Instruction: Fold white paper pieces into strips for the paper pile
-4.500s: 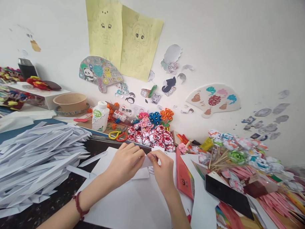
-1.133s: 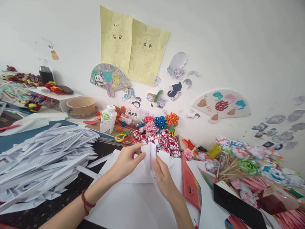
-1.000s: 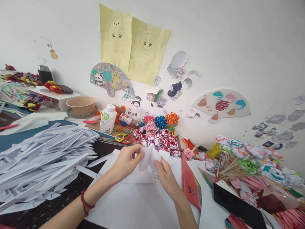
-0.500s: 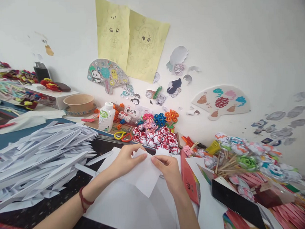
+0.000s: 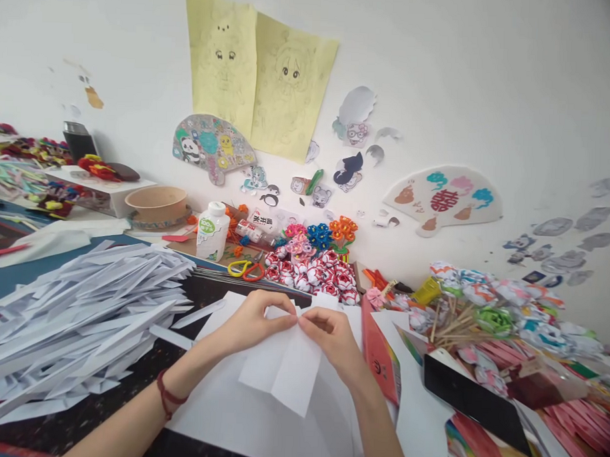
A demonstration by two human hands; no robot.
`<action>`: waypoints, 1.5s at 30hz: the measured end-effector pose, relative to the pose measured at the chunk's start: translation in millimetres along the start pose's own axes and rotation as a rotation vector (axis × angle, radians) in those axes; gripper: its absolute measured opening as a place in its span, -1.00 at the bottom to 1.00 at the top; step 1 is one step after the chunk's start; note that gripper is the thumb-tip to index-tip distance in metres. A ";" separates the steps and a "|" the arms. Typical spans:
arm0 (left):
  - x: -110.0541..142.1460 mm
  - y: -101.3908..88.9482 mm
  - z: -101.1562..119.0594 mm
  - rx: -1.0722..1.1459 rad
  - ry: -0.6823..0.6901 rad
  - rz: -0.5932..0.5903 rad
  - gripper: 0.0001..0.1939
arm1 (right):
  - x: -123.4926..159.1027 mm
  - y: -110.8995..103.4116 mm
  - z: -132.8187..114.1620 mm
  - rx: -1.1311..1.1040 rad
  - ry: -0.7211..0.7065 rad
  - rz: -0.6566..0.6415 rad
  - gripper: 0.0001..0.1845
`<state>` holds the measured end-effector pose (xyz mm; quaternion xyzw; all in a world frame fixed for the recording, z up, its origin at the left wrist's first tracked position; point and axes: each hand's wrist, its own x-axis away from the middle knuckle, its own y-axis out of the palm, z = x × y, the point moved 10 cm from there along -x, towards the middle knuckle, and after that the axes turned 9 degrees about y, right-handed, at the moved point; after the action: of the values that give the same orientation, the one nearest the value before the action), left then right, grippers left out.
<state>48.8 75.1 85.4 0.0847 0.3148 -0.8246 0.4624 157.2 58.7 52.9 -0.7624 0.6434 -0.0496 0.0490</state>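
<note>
A white sheet of paper (image 5: 292,375) with a lengthwise crease hangs from my fingertips above larger white sheets (image 5: 258,427). My left hand (image 5: 256,323) pinches its upper edge between thumb and index finger. Close beside it, my right hand (image 5: 331,333) pinches the same edge, the fingertips of both hands nearly touching. The paper's lower part spreads out on either side of the fold. A dark red cord bracelet (image 5: 165,395) circles my left wrist.
A big heap of folded white paper strips (image 5: 82,314) lies at the left. Behind my hands are scissors (image 5: 246,270), a white bottle (image 5: 213,232) and red-and-white paper flowers (image 5: 328,276). At the right are a black phone (image 5: 474,401) and wooden sticks (image 5: 454,330).
The paper has swung from a flat, angled piece into one opened along a crease, its lower edge dropping slightly. My fingertips have come closer together at its top edge.
</note>
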 end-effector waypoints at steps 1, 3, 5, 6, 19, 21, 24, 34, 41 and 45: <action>0.2 1.5 0.4 0.008 0.003 -0.012 -0.84 | 0.2 0.9 0.6 -0.004 0.007 -0.013 -0.74; 0.5 3.6 1.6 0.028 0.013 -0.026 -0.83 | 0.5 2.3 1.1 -0.010 0.014 -0.028 -0.74; 0.9 3.7 2.8 0.036 0.020 -0.019 -0.82 | 0.8 3.6 0.5 -0.023 0.011 -0.033 -0.75; 1.2 2.9 3.4 0.035 0.021 -0.007 -0.82 | 0.9 4.1 -0.1 -0.034 0.006 -0.033 -0.76; 5.6 -5.6 12.5 0.000 0.058 0.117 -0.80 | 5.3 -0.7 -13.3 -0.047 -0.065 0.065 -0.76; 5.6 -6.3 14.9 -0.003 0.069 0.120 -0.80 | 5.6 -1.4 -13.8 -0.042 -0.071 0.078 -0.76; 5.6 -8.4 18.9 0.001 0.090 0.137 -0.80 | 4.9 -3.9 -10.9 -0.059 -0.069 0.097 -0.77; 2.6 -20.4 4.6 -0.007 0.027 0.230 -0.77 | 1.6 -7.7 3.6 -0.167 0.024 0.069 -0.71; 4.8 -8.5 -29.6 0.261 -0.164 0.185 -0.68 | -1.9 -31.4 18.3 -0.140 0.043 0.242 -0.68; 6.2 -8.8 -34.4 0.302 -0.174 0.224 -0.68 | -2.2 -32.5 20.6 -0.127 0.063 0.255 -0.65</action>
<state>32.9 94.6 59.5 0.1161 0.1351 -0.8100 0.5587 191.4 66.6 37.0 -0.6742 0.7380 -0.0258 -0.0135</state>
